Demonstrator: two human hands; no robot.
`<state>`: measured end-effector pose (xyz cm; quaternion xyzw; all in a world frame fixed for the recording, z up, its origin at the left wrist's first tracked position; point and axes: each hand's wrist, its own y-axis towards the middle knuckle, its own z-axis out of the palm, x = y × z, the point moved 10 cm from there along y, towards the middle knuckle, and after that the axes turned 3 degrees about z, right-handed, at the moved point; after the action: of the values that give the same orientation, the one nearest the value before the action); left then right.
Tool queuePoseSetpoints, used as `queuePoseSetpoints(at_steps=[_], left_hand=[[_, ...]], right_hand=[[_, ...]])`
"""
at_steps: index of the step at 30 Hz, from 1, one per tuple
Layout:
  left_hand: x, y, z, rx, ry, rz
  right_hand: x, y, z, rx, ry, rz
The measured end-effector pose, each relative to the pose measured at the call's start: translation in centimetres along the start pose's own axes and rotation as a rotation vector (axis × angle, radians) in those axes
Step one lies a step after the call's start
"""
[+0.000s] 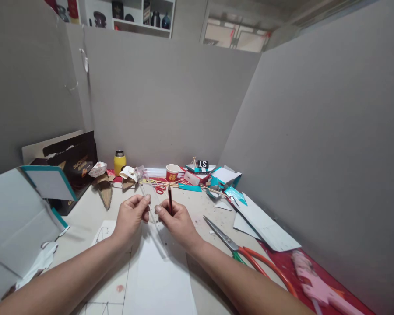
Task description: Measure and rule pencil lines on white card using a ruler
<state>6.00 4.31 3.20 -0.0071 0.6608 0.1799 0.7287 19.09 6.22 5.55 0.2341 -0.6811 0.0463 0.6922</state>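
My left hand [133, 214] is closed in a pinch at the left edge of a clear plastic ruler [158, 240]. My right hand [179, 223] grips a dark pencil [170, 199] that points upward, and its thumb and fingertips meet the ruler's right edge. The ruler slants above a blank white sheet of paper [162, 284]. Partly under my left forearm lies another sheet with black drawn lines [105, 302]. Large scissors [228, 241] with orange and green handles rest to the right of my right hand, blades apart.
Cut cardboard pieces [264, 218] lie along the right side. A red paper cup [173, 173], small red scissors [160, 189] and a yellow bottle [120, 162] are at the back. A black box [80, 168] and white card [16, 218] stand left. Grey partitions [170, 96] enclose the table.
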Motion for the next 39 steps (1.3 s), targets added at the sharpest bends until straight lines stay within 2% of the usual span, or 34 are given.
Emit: queuePoseSetpoints(at_steps=[7,9,13,16,22,28,30,35,37,39], left_hand=[[0.6,2.0,-3.4,-0.170,-0.065,-0.021],[0.6,2.0,-3.0,-0.137,-0.081,-0.035],[0.5,0.6,0.1,0.048,-0.064,-0.057],[0.3,-0.2,1.3,0.112,-0.017,-0.044],[0.3,-0.3,0.7,0.061,0.015,-0.004],[1.7,-0.5,0.6,0.000,-0.003,-0.045],[2.1,-0.1,-0.3,-0.053,-0.025,-0.064],[1.7,1.8,-4.0,-0.247,-0.100,-0.062],[1.3,2.0,-3.8,-0.224,-0.133,-0.052],[1.2,1.6,-2.6,-0.148,-0.154,-0.069]], right_hand=[[-0.6,0.0,-0.2,-0.015,0.036,0.036],[-0.6,0.1,-0.3,-0.021,0.041,0.041],[-0.6,0.2,-0.3,-0.015,0.032,0.042],[-0.4,0.1,-0.4,-0.020,0.021,0.038],[0.0,-0.2,-0.6,-0.086,-0.003,0.019],[-0.5,-0.6,-0.2,-0.137,-0.003,0.006],[-0.3,-0.8,-0.3,-0.152,-0.005,-0.005],[1.4,-0.8,-1.7,-0.190,-0.016,-0.056],[1.5,-0.4,-2.0,-0.168,-0.014,-0.054],[1.2,0.0,-1.8,-0.130,-0.011,-0.035]])
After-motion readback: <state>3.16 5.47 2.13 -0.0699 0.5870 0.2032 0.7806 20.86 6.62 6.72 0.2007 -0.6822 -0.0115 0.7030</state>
